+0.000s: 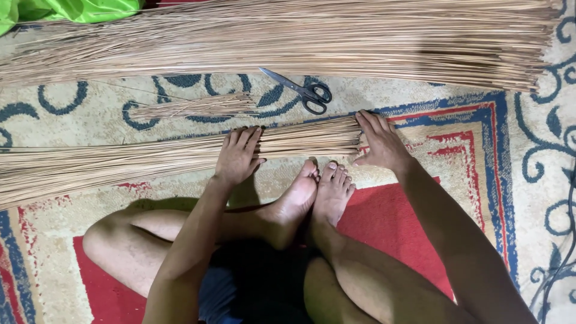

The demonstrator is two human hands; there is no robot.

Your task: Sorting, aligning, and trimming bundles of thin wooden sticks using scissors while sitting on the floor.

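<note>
A bundle of thin tan sticks (pixel 120 162) lies across the patterned carpet in front of my crossed legs. My left hand (pixel 238 155) rests flat on top of the bundle, fingers spread over the sticks. My right hand (pixel 380 141) presses flat against the bundle's cut right end, fingers straight. Neither hand grips anything. A small loose bunch of sticks (pixel 192 108) lies just beyond the bundle. Black-handled scissors (pixel 303 90) lie on the carpet past my hands.
A much larger pile of the same sticks (pixel 300 42) stretches across the far side. Green cloth (pixel 66 11) shows at the top left corner. My bare feet (pixel 315 195) sit just below the bundle. The carpet (pixel 468 132) has red, blue and beige patterns.
</note>
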